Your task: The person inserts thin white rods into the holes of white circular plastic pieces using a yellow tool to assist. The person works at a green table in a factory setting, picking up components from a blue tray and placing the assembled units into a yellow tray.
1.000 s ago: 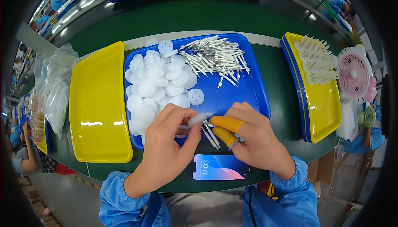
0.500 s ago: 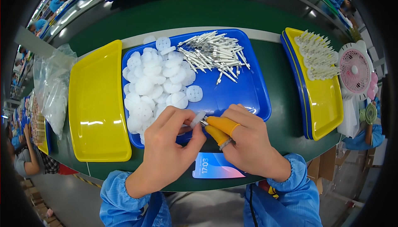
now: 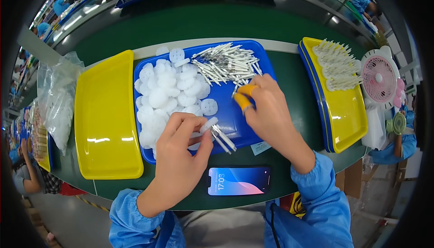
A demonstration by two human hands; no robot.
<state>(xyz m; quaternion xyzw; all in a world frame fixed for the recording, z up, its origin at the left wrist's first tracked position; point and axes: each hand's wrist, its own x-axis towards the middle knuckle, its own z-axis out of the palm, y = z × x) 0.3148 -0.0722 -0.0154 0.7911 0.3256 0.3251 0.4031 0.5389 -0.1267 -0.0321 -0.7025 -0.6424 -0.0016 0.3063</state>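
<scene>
A: Two hands over the blue tray point(image 3: 266, 73). Left hand point(image 3: 183, 150) pinches a white round disc point(image 3: 209, 125) at its fingertips, a few white sticks point(image 3: 224, 138) lying just right of the thumb, tips pointing down-right toward the smartphone point(image 3: 238, 180).

B: Right hand?

A: Right hand point(image 3: 266, 110), with orange finger cots on two fingers, is stretched up and away from the body, fingertips closed narrow at the near edge of the stick pile point(image 3: 228, 62). Looks pinched on a stick, but I cannot tell if it actually has one.

B: Key relation?

A: Stick pile lies straight ahead of the right hand's fingertips, touching or nearly so. Sticks' long axes run mostly left-right, fanned a bit, so roughly across the fingers. Right hand is clearly the nearer one; left hand is well apart from the pile, down-left of it.

B: Discs?

A: Heap of white discs point(image 3: 162, 96) directly above the left hand, one loose disc point(image 3: 209, 107) just up-right of it.

B: Rest?

A: Empty-looking yellow tray point(image 3: 106, 116) left of the left hand, yellow tray with finished pieces point(image 3: 343, 107) right of the right hand, pink desk fan point(image 3: 379, 78) beyond. Green desk point(image 3: 190, 24) under all.
</scene>
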